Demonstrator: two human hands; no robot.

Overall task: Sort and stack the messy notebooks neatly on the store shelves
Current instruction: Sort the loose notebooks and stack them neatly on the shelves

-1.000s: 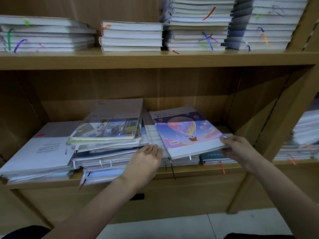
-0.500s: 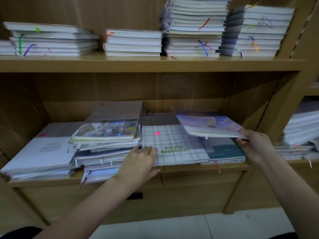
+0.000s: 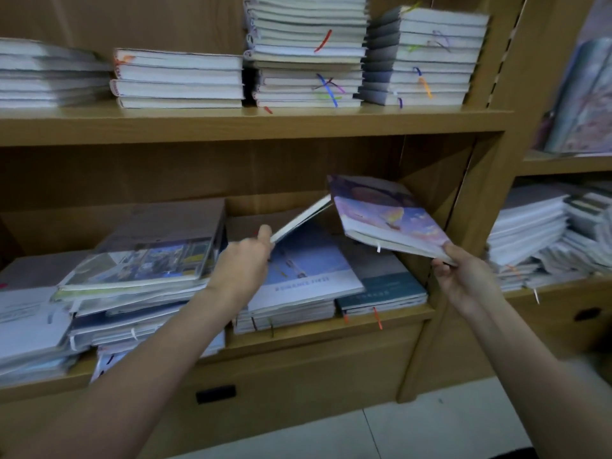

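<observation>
My right hand (image 3: 463,276) grips the near corner of a purple balloon-cover notebook (image 3: 384,217), held tilted in the air above the right end of the lower shelf (image 3: 331,329). My left hand (image 3: 245,266) pinches the edge of a thin notebook (image 3: 301,220) and holds it lifted on a slant, its far end up near the purple one. Under it lies a blue-cover notebook (image 3: 308,270) on top of a pile. A teal notebook (image 3: 387,289) lies to its right. A messy, slanted pile (image 3: 139,270) fills the shelf's left half.
The upper shelf (image 3: 251,124) carries several neat stacks of white-edged notebooks (image 3: 308,54). A wooden upright (image 3: 490,180) closes the bay on the right; more untidy stacks (image 3: 543,233) lie in the neighbouring bay. A white tiled floor (image 3: 397,435) is below.
My right hand lifted the purple notebook up and to the right off the pile. My left hand took the grid-cover notebook by its edge and raised it, uncovering the blue cover.
</observation>
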